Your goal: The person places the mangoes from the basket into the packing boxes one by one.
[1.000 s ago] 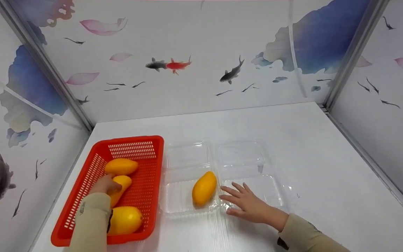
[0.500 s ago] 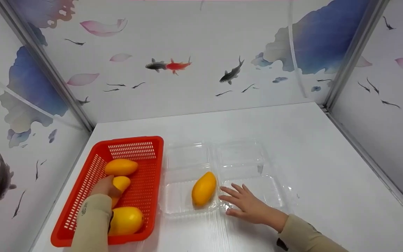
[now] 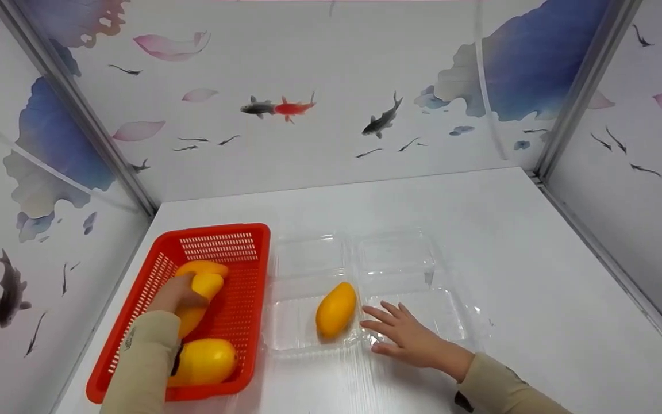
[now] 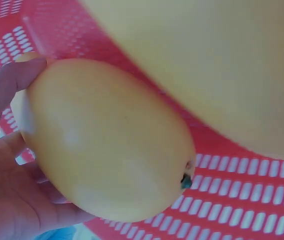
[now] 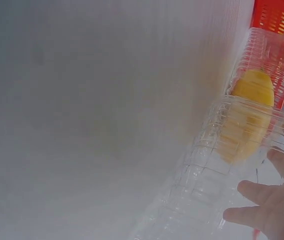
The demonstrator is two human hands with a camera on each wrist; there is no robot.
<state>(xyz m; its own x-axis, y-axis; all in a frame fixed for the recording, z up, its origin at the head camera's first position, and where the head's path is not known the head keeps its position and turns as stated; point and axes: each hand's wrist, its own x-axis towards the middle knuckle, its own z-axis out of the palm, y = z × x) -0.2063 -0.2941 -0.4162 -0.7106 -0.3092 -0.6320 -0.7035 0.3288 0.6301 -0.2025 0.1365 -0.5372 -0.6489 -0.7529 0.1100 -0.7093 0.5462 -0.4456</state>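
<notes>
Inside the red plastic basket [image 3: 263, 310], my left hand [image 3: 174, 294] grips a yellow mango [image 4: 112, 140], thumb on one side and fingers round the other. A second mango [image 3: 217, 269] lies just beyond it, partly covered, and a third mango [image 3: 207, 362] lies at the basket's near end beside my sleeve. Another mango [image 3: 335, 310] rests in the near part of the left clear plastic box [image 3: 308, 253]. My right hand [image 3: 403, 336], fingers spread and holding nothing, is at the near part of the right clear box [image 3: 395, 252].
The boxes lie opened out side by side on the white table [image 3: 497, 241], right of the basket. White panels [image 3: 319, 155] printed with fish and petals stand at the back and both sides. Table surface extends behind and to the right of the boxes.
My left hand has lifted its mango slightly and shifted it away from me, so it now overlaps the far mango. The right hand stays where it was.
</notes>
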